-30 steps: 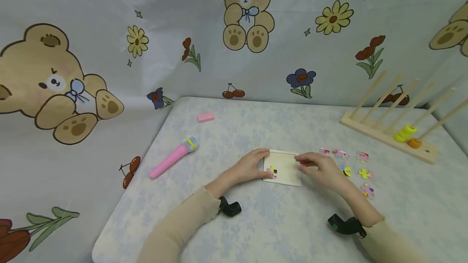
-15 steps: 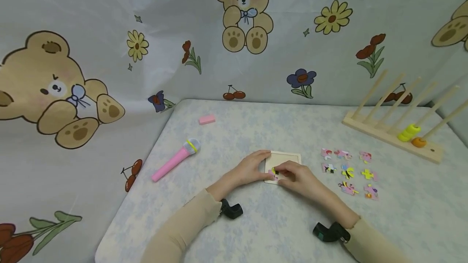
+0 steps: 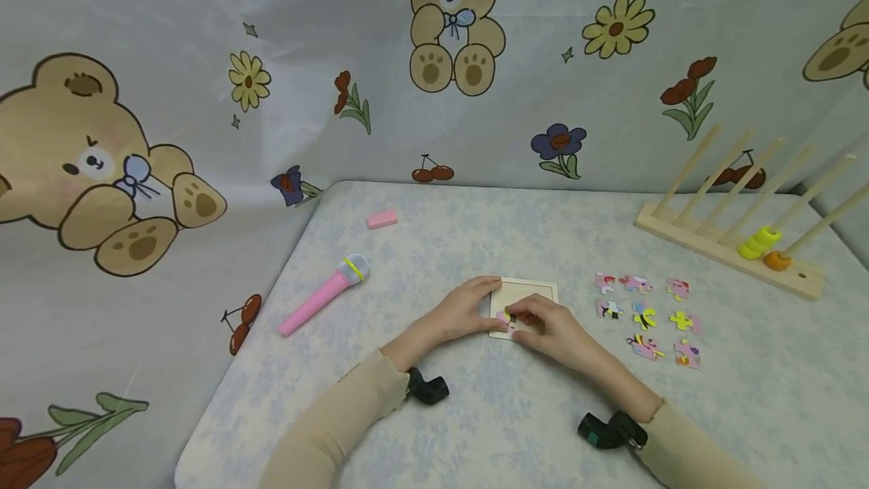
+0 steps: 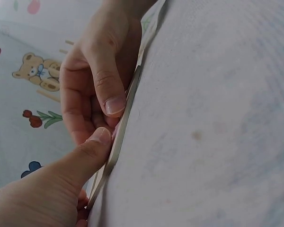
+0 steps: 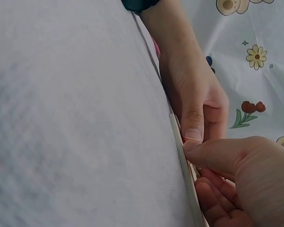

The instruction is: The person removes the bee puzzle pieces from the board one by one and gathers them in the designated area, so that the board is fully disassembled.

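Observation:
A small square wooden puzzle tray (image 3: 519,291) lies flat on the table, with a pink, yellow and black jigsaw piece (image 3: 503,318) in its near left corner. My left hand (image 3: 460,313) grips the tray's left side, fingers at the far corner and thumb at the near one. Bent over the tray, my right hand (image 3: 553,328) has its thumb and forefinger at that piece and partly covers it. In the left wrist view both thumbs meet near the tray's edge (image 4: 120,139). The right wrist view shows the same wooden edge (image 5: 191,191) under the fingers.
Several loose jigsaw pieces (image 3: 644,315) lie in rough rows right of the tray. Behind them stands a wooden peg rack (image 3: 706,247) with yellow and orange beads. A pink toy microphone (image 3: 319,299) and a pink block (image 3: 382,219) lie to the left.
My right hand has moved left from the tray's right edge to the jigsaw piece in the near left corner, uncovering loose pieces. The left hand keeps its hold on the tray.

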The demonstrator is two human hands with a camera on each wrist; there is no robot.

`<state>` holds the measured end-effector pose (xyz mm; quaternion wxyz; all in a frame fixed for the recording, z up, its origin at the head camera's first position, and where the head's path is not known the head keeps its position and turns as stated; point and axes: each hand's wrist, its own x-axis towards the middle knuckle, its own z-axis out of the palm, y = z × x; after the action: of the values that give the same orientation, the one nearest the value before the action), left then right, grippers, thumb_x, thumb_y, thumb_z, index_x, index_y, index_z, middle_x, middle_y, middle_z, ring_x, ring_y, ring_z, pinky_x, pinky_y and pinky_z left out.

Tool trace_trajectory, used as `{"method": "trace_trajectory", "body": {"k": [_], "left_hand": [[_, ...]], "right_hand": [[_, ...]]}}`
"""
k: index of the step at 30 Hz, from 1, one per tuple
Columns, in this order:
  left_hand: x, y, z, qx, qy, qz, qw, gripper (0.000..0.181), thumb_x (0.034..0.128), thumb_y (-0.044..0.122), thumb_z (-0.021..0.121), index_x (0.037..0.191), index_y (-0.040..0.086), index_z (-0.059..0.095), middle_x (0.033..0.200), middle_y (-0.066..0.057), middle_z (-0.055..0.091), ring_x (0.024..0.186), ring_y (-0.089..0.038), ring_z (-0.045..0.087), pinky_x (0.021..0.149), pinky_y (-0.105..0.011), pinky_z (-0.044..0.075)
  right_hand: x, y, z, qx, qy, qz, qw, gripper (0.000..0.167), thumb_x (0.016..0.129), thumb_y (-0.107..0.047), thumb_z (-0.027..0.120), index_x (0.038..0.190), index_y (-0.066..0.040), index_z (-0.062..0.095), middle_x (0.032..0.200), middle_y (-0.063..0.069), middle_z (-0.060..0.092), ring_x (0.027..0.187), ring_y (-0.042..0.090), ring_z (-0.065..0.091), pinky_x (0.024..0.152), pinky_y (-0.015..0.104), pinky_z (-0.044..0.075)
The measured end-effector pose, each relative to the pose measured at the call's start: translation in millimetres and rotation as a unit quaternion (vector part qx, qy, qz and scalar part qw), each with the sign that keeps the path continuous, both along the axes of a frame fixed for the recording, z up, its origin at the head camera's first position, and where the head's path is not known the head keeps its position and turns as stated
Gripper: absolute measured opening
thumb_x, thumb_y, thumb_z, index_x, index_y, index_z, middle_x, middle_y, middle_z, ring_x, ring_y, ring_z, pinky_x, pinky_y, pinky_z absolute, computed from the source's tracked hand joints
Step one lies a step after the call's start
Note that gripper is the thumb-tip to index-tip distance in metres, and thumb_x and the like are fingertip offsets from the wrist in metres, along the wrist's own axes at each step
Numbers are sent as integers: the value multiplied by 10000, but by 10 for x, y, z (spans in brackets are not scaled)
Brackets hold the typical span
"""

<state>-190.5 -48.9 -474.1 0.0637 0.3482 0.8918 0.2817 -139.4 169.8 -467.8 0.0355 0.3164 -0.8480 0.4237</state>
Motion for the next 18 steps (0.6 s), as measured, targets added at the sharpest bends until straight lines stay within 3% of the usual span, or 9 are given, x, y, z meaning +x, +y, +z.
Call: {"method": "trace_trajectory", "body": {"k": [9, 18], "left_hand": [[-16, -24, 12, 79, 18, -106, 9999, 612, 942, 367, 570, 1431, 43, 395, 1464, -72, 373, 1353, -180, 308, 1084, -308, 261], [-7, -29, -1, 107, 176, -161, 9997, 548, 963, 295, 558, 1418, 27, 409, 1454, -85, 388, 1349, -179, 317, 1084, -293, 258]], "right_hand": [[-15, -7, -8, -125, -249, 31, 9996, 355, 794, -20, 752, 1128, -37, 635, 1058, 47, 607, 904, 187, 610, 799, 338, 510], [-12, -21, -21, -201, -165, 51, 9996, 353, 782, -10, 759, 1113, -29, 638, 1046, 52, 612, 894, 176, 611, 787, 317, 514]]}}
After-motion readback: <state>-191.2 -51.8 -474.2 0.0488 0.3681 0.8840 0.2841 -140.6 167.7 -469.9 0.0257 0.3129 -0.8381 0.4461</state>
